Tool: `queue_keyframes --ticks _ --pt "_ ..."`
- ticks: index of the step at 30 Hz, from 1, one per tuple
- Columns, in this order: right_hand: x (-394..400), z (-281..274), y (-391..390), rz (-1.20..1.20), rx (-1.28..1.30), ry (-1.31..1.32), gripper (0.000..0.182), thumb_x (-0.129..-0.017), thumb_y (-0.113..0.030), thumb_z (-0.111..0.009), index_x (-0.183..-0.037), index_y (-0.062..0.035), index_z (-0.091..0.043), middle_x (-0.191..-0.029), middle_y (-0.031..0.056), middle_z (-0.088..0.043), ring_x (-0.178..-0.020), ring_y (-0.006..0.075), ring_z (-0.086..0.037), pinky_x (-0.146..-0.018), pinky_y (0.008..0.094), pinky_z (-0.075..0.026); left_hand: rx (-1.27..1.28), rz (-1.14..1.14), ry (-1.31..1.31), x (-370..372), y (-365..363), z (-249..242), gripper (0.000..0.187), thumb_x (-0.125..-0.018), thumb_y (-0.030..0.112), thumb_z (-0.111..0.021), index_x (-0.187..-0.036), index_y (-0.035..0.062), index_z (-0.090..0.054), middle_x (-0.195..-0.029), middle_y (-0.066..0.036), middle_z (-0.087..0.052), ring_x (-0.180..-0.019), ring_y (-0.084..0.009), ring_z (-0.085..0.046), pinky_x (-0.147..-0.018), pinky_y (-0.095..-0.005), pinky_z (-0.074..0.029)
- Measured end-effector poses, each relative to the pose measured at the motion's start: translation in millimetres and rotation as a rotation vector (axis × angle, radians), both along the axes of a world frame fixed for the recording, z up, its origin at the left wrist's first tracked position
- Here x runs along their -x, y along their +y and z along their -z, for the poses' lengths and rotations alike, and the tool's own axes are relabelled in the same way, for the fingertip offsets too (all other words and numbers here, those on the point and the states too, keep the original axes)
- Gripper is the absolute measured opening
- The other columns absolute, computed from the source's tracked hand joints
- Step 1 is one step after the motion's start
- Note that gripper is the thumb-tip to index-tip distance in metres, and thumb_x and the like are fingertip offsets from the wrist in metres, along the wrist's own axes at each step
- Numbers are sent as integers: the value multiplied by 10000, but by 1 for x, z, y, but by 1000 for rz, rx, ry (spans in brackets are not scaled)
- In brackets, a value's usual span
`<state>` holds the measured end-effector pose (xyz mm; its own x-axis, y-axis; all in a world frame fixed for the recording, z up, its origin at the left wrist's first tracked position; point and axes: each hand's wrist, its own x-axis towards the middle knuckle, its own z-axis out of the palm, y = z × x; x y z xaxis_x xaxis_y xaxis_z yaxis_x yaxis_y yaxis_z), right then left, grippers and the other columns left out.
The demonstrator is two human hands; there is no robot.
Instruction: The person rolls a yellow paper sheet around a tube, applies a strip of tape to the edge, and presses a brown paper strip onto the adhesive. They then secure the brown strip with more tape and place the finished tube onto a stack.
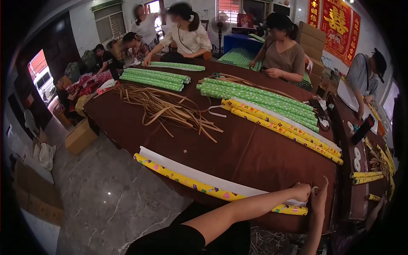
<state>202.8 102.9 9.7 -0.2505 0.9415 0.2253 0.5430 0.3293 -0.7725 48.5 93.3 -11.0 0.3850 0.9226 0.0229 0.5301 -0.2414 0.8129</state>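
Note:
A yellow patterned paper roll (191, 184) lies along the near table edge, its loose white-backed flap (182, 166) standing open behind it. My left arm reaches across the roll's right part. My left hand (301, 192) is closed in a fist over the flap's right end; what its fingers hold, if anything, is hidden. Right beside it, my right hand (318, 199) is closed around a small white thing (314, 189) that looks like a bit of tape. One finger of that hand points up. The two hands nearly touch, just past the roll's right end.
Yellow rolls (280, 129) and green rolls (259, 100) lie across the brown table (238, 157). A heap of brown strips (165, 106) is at left, with more green rolls (155, 78) behind. White tape rolls (357, 158) sit on the right-hand table. Several people work around.

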Motion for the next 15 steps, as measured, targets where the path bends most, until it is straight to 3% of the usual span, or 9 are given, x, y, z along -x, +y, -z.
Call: queue_keyframes --ticks 1,5,7,8,10,11,13,15 --pt "-1 6 4 -17 -94 40 759 -770 138 -586 -1458 -58 -331 -879 73 -544 -695 143 -501 -617 282 -440 -5 -9 4 -1 2 2 43 -710 138 -747 -740 112 -732 -826 -66 -718 -843 -247 -675 -856 -419 -437" --pt "0 21 20 76 -348 1 750 -774 122 -624 -1444 -58 -340 -828 52 -534 -688 142 -497 -610 283 -438 4 18 12 3 0 -2 53 -708 137 -749 -749 107 -739 -837 -62 -723 -848 -243 -682 -871 -409 -450" --pt "3 4 14 118 38 68 717 -774 94 -663 -1412 -57 -373 -953 72 -558 -777 149 -529 -675 284 -462 12 24 12 2 2 -2 57 -708 136 -749 -754 103 -742 -843 -62 -724 -852 -243 -685 -866 -404 -459" --pt "3 5 14 118 35 66 717 -774 94 -663 -1412 -57 -373 -953 72 -558 -777 149 -529 -675 284 -462 5 38 11 2 3 -1 86 -705 142 -753 -776 95 -742 -843 -66 -724 -850 -249 -687 -845 -406 -474" --pt "3 9 14 93 -260 113 534 -810 38 -661 -1301 -40 -467 -980 105 -566 -840 211 -556 -727 335 -465 -4 49 7 7 -2 -10 114 -701 147 -757 -798 88 -742 -842 -70 -724 -849 -255 -689 -825 -408 -489" --pt "2 9 12 91 -261 109 534 -810 38 -661 -1301 -40 -467 -980 105 -566 -840 211 -556 -727 335 -465 -46 28 -57 11 -7 -13 143 -702 164 -762 -813 77 -735 -842 -83 -721 -844 -260 -689 -800 -405 -502" --pt "3 4 0 141 -675 -90 238 -866 -67 -630 -1089 -21 -562 -920 137 -563 -825 292 -554 -725 393 -446 -88 7 -128 8 -6 -10 174 -704 181 -767 -828 66 -728 -842 -96 -718 -839 -265 -690 -775 -403 -514" --pt "6 -7 -35 -38 -618 -108 142 -905 -153 -584 -908 -12 -569 -899 149 -558 -810 344 -531 -724 427 -425 38 -145 -286 0 8 1 230 -736 225 -763 -860 40 -706 -850 -129 -711 -835 -280 -689 -738 -399 -524"
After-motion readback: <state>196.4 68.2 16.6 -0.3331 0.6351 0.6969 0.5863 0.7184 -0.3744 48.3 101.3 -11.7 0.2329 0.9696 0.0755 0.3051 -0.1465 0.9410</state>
